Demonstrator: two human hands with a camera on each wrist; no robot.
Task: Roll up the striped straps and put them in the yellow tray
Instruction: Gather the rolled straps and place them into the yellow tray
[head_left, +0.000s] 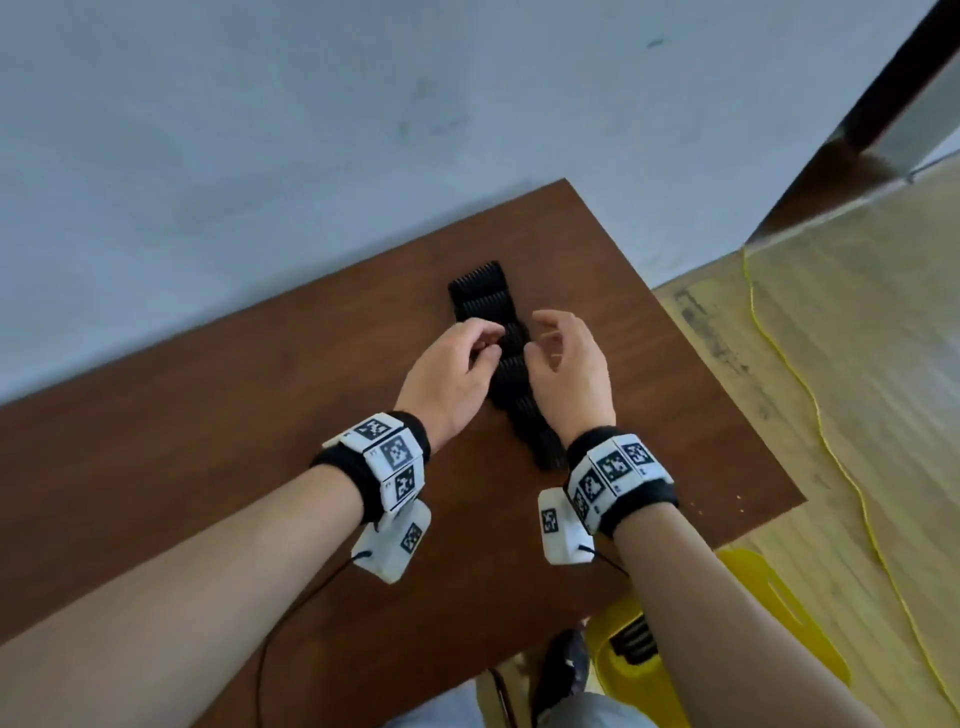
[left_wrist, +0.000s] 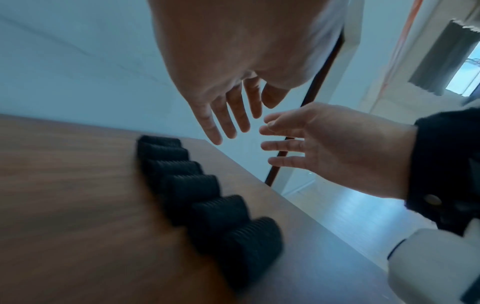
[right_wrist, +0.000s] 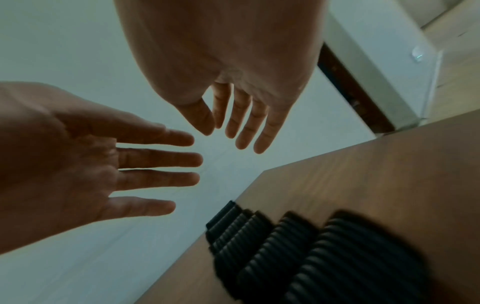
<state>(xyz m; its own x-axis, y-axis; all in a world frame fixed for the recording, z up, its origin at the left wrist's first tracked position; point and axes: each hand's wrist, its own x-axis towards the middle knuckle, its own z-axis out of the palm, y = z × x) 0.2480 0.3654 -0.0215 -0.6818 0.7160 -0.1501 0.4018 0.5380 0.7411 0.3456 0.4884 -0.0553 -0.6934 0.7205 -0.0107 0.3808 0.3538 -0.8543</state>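
Straps (head_left: 506, 364), black and ribbed, lie as a row of rolls side by side on the brown wooden table (head_left: 208, 467), the row running from the near right toward the far corner; no stripes can be made out at this sharpness. Left of the row in the head view, the left hand (head_left: 452, 374) hangs over its middle with fingers bent downward, and whether the tips touch a roll cannot be told from that view. The left wrist view shows its fingers (left_wrist: 228, 115) straight, slightly parted and clear of the rolls (left_wrist: 207, 197), holding nothing. A black wristband with white marker tiles (head_left: 392, 457) printed in black-and-white square codes circles the left wrist; tiny characters beside the codes are too small to read. A white camera housing (head_left: 395, 545) with one more code hangs under it, a black cable trailing from it. Right of the row, the right hand (head_left: 569, 364) is cupped loosely, palm toward the left hand, empty; in the right wrist view its fingers (right_wrist: 246, 121) are extended, close together, above the rolls (right_wrist: 311, 257). Its wristband (head_left: 613, 478) carries the same coded tiles. Lower right, beside the table edge, the yellow tray (head_left: 779, 587) sits on the floor with a dark ribbed roll (head_left: 636, 642) inside. A yellow cord (head_left: 810, 405) runs along the pale floor at far right
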